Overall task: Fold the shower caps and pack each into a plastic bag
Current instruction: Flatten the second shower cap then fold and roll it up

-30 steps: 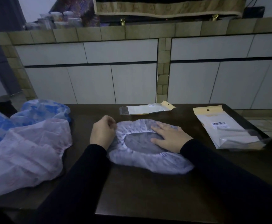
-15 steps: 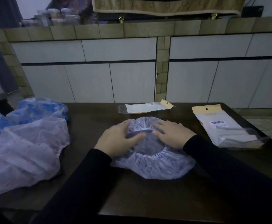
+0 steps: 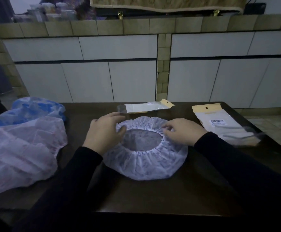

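A white-lilac shower cap (image 3: 144,166) lies in the middle of the dark table (image 3: 153,196), its elastic opening facing up and spread round. My left hand (image 3: 103,133) is at the cap's left edge, fingers over the outside and thumb at the elastic rim, holding it. My right hand (image 3: 182,132) is at the right edge, its curled fingertips pinching the gathered rim. A flat plastic bag (image 3: 144,107) with a yellow header lies just behind the cap. Both sleeves are black.
A stack of plastic bags (image 3: 220,125) with yellow headers and a barcode label lies at the right. At the left sits a pile of loose caps, a pink one (image 3: 22,148) in front and blue ones (image 3: 36,108) behind. A tiled counter wall stands beyond the table.
My hands have moved apart to the cap's left and right edges. The cap is spread wider and its opening is rounder.
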Demonstrator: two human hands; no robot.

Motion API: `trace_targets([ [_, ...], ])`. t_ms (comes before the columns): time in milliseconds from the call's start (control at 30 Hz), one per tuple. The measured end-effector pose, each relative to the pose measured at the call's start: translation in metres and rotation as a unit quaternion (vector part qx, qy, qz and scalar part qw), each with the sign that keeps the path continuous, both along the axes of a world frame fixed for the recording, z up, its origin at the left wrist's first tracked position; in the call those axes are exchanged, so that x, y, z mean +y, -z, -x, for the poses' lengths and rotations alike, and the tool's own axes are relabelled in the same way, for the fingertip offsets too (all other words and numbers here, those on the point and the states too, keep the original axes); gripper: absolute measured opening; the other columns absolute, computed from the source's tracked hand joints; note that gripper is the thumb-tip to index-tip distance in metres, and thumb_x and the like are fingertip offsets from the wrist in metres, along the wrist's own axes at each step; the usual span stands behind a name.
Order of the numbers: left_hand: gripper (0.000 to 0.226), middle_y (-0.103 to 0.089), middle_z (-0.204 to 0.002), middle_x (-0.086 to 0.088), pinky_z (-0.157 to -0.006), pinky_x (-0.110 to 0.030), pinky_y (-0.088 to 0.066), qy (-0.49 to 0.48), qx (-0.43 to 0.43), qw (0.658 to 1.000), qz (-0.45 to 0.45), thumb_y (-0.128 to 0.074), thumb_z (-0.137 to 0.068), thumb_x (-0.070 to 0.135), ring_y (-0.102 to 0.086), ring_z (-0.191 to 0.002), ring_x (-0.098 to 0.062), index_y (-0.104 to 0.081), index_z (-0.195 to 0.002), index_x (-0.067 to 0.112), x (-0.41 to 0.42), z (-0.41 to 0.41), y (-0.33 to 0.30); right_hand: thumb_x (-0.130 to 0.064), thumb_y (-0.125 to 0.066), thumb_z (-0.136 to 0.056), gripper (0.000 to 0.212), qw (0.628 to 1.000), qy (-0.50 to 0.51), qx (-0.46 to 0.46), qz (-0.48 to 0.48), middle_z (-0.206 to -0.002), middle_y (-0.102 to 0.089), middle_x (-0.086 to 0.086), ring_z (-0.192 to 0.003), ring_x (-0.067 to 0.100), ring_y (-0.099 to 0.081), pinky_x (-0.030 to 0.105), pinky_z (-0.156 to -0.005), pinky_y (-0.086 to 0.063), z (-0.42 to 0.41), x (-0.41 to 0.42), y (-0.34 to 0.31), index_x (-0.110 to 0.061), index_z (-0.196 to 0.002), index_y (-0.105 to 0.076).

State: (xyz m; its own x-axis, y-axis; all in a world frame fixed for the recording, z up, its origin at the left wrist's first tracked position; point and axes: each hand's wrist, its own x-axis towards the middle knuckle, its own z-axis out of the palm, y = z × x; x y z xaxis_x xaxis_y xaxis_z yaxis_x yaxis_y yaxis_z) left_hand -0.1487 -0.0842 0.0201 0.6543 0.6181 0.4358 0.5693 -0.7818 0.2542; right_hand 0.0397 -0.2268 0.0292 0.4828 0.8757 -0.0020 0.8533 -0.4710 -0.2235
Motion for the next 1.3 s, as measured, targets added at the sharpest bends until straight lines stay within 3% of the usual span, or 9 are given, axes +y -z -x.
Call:
trace_targets([
  [67, 0.057, -0.038, -0.151, 0.008, -0.109, -0.042, -0.029, 0.022, 0.011, 0.999, 0.027, -0.046, -0.091, 0.058, -0.038, -0.136, -0.013, -0.046, -0.14, 0.028, -0.027, -0.005, 0.001, -0.029, -0.041, -0.1, 0.037, 0.999, -0.03, -0.011, -0.024, -0.138, -0.051, -0.001, -0.119, 0.016, -0.053, 0.032, -0.099, -0.045, 0.009, -0.001, 0.005, -0.027, -0.134, -0.054],
  [167, 0.091, -0.008, -0.162, 0.003, -0.114, -0.052, -0.018, 0.053, 0.136, 0.986, 0.086, -0.032, -0.078, 0.085, -0.012, -0.147, -0.022, -0.011, -0.152, 0.035, -0.056, -0.013, 0.021, -0.027, -0.038, -0.102, 0.04, 0.997, -0.065, 0.002, -0.033, -0.145, -0.043, -0.003, -0.126, 0.013, -0.045, 0.03, -0.104, -0.036, 0.018, 0.0, 0.019, -0.026, -0.141, -0.044],
  [333, 0.106, 0.014, -0.161, 0.001, -0.116, -0.054, -0.001, 0.08, 0.248, 0.96, 0.101, -0.031, -0.065, 0.094, 0.011, -0.148, -0.025, 0.017, -0.146, 0.046, -0.051, -0.001, 0.044, -0.04, -0.026, -0.104, 0.049, 0.996, -0.079, 0.038, 0.033, -0.16, -0.015, -0.005, -0.145, 0.013, -0.017, 0.032, -0.115, -0.016, 0.013, -0.005, 0.037, -0.029, -0.151, -0.022],
  [500, 0.109, 0.015, -0.16, 0.006, -0.116, -0.047, 0.005, 0.109, 0.255, 0.954, 0.118, -0.041, -0.065, 0.091, 0.014, -0.147, -0.017, 0.016, -0.146, 0.047, -0.041, 0.012, 0.043, -0.064, -0.024, -0.094, 0.068, 0.995, -0.083, 0.006, 0.049, -0.162, -0.003, -0.005, -0.148, 0.015, -0.001, 0.039, -0.118, -0.007, 0.012, -0.014, 0.043, -0.033, -0.153, -0.007],
  [733, 0.116, 0.015, -0.16, 0.003, -0.119, -0.048, -0.003, 0.043, 0.149, 0.978, 0.137, -0.042, -0.062, 0.088, 0.011, -0.148, -0.019, 0.006, -0.152, 0.033, -0.026, 0.019, 0.033, -0.078, -0.036, -0.072, 0.095, 0.986, -0.139, 0.054, 0.077, -0.161, 0.006, -0.01, -0.148, 0.019, -0.002, 0.04, -0.116, -0.015, 0.016, -0.031, 0.025, -0.044, -0.15, 0.006],
  [933, 0.134, -0.001, -0.162, -0.003, -0.12, -0.042, -0.008, -0.021, 0.236, 0.96, 0.146, -0.033, -0.052, 0.097, -0.006, -0.149, -0.018, 0.0, -0.154, 0.015, -0.018, 0.023, 0.036, -0.081, -0.056, -0.059, 0.121, 0.979, -0.146, 0.052, 0.134, -0.159, 0.016, -0.013, -0.146, 0.011, 0.011, 0.037, -0.118, -0.001, 0.008, -0.03, 0.025, -0.04, -0.149, 0.013],
  [1067, 0.135, -0.004, -0.162, -0.002, -0.118, -0.049, -0.01, -0.026, 0.255, 0.954, 0.158, -0.035, -0.05, 0.097, -0.009, -0.148, -0.02, -0.003, -0.154, 0.015, -0.023, 0.02, 0.026, -0.084, -0.063, -0.048, 0.133, 0.976, -0.121, 0.069, 0.169, -0.161, 0.007, -0.011, -0.148, 0.014, -0.002, 0.039, -0.12, -0.012, 0.008, -0.023, 0.014, -0.041, -0.149, 0.014],
  [1167, 0.129, -0.004, -0.162, -0.004, -0.115, -0.059, -0.006, -0.041, 0.22, 0.967, 0.123, -0.029, -0.055, 0.097, -0.005, -0.148, -0.024, -0.011, -0.153, 0.016, -0.033, 0.019, 0.025, -0.083, -0.062, -0.055, 0.123, 0.981, -0.114, 0.069, 0.142, -0.16, -0.013, -0.008, -0.144, 0.016, -0.021, 0.036, -0.116, -0.025, 0.012, -0.019, 0.0, -0.037, -0.152, -0.002],
  [1300, 0.128, 0.004, -0.162, -0.005, -0.114, -0.06, -0.003, -0.038, 0.191, 0.969, 0.15, -0.022, -0.056, 0.098, 0.001, -0.149, -0.028, -0.004, -0.154, 0.018, -0.054, 0.008, 0.026, -0.058, -0.046, -0.092, 0.067, 0.997, -0.082, 0.001, -0.017, -0.154, -0.031, -0.004, -0.138, 0.016, -0.034, 0.035, -0.109, -0.033, 0.016, -0.007, -0.001, -0.033, -0.15, -0.025],
])
